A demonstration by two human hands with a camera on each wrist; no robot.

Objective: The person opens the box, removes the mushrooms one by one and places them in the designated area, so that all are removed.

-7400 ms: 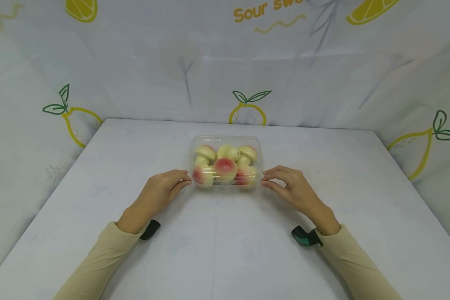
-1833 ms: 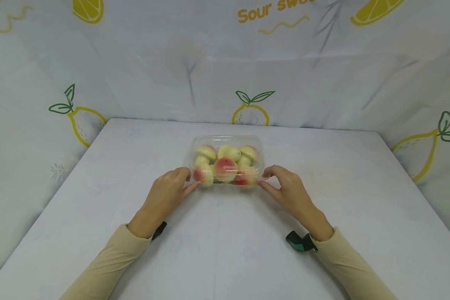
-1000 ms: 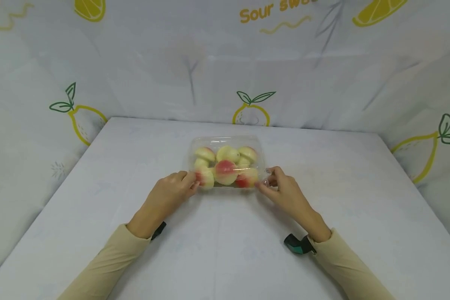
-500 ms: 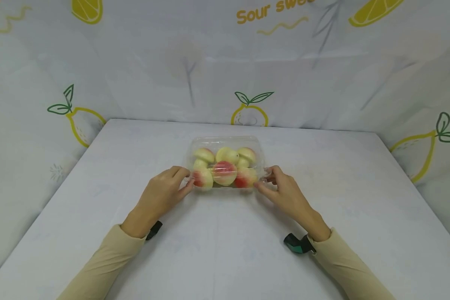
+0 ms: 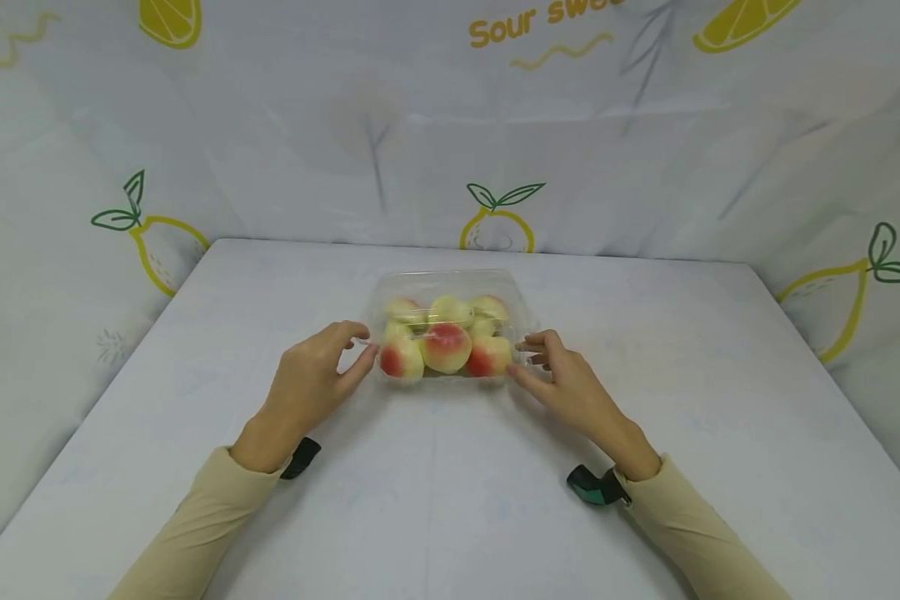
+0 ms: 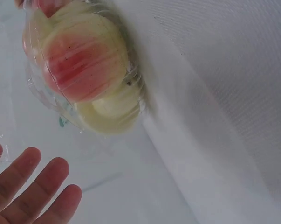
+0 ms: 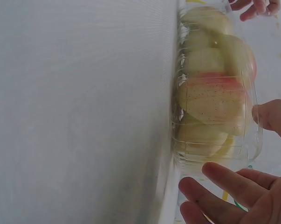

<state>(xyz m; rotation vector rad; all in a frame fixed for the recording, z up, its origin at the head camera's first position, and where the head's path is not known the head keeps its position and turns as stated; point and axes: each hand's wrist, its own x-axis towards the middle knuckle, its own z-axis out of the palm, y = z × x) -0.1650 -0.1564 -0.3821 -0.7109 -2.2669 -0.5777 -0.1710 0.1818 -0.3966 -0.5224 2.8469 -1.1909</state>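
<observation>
Resting on the tabletop [image 5: 431,500], a clear plastic container [image 5: 450,279] lies near the middle of the far half, its long side running left to right. It holds yellow and red peach-like fruits [image 5: 446,348]: three show along the near side, blushed red, with paler yellow shapes along the far side. The left hand [image 5: 313,371] is at the near left corner, thumb and forefinger slightly apart with clear plastic between them; whether this grip presses on the plastic cannot be told. In the left wrist view its other fingers [image 6: 42,184] are spread, well apart from the fruits. The right hand [image 5: 570,387] pinches the near right corner, the thumb against the near side and the fingertips at the right end; the right wrist view shows the remaining fingers of this grip spread just beside the plastic. Beige sleeves [image 5: 187,517] reach in from the near left and near right, each with a dark wrist device [image 5: 596,486]. Along the far edge hangs a pale cloth [image 5: 270,125] printed with lemon outlines [image 5: 497,229], yellow slices [image 5: 171,21] and partly cut-off orange lettering [image 5: 501,32].
</observation>
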